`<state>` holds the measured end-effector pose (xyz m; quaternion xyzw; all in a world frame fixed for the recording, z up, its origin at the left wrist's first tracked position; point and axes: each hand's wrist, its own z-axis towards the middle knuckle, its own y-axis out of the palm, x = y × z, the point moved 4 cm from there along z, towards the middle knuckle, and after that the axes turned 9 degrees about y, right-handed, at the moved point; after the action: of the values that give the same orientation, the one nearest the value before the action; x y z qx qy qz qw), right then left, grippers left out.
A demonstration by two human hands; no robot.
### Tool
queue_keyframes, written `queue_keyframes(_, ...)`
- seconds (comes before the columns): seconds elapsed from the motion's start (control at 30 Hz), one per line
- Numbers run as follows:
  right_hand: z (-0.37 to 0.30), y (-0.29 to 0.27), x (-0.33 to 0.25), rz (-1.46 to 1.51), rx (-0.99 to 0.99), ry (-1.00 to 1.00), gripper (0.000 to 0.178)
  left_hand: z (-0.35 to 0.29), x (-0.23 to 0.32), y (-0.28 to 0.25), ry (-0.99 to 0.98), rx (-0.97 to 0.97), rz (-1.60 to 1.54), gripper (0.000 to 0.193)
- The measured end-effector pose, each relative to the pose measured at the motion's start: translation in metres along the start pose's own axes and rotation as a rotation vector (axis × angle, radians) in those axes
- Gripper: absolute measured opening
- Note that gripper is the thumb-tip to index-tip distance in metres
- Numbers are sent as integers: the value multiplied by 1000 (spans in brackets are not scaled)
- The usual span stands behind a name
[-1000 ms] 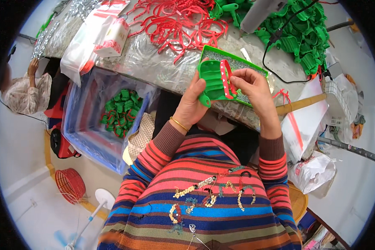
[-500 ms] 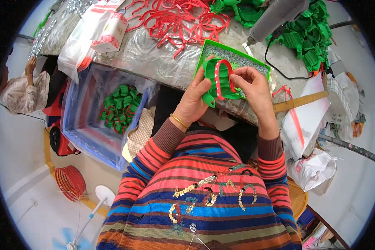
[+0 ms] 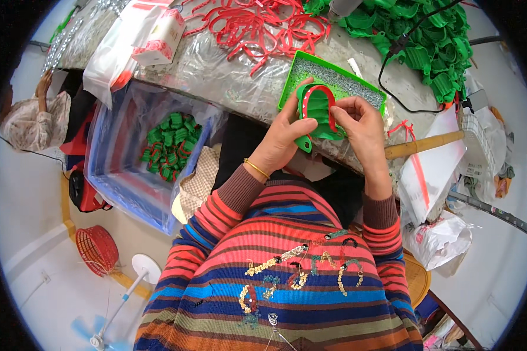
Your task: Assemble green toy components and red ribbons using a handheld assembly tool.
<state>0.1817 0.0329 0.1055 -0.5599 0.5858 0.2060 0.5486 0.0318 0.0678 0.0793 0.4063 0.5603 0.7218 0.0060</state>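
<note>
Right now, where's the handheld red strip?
Head view, right of centre: the red strip arches along the green ribbed piece, between left hand and right hand.

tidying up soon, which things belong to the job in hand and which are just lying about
Seemingly the job:
ribbed green piece, in left hand
white-marked red strip, at right hand
loose red strips
heaped green pieces
green tray
blue crate of green-red pieces

Probably just lying about:
red plastic basket
white plastic bag
white-red carton

A red basket (image 3: 97, 251) sits near a white fan (image 3: 146, 268) with blurred blue blades (image 3: 82, 329).
</note>
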Motion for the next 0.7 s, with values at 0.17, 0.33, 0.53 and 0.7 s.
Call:
queue_keyframes(0.17, -6, 0, -2, 112, -100, 10, 14, -7, -15, -20, -107, -4, -145, 63)
queue_keyframes(0.33, -12, 7, -6, 227, -173, 45, 24, -14, -32, -19, -264, 48, -588, 59)
queue_keyframes(0.53, 0, -14, -11, 85, 80, -206, 32, -15, -39, -19, -296, -22, -836, 72)
queue_keyframes(0.7, 25, -64, -97, 451, 569, -781, 28, -18, -41, -18, -334, -100, -831, 75)
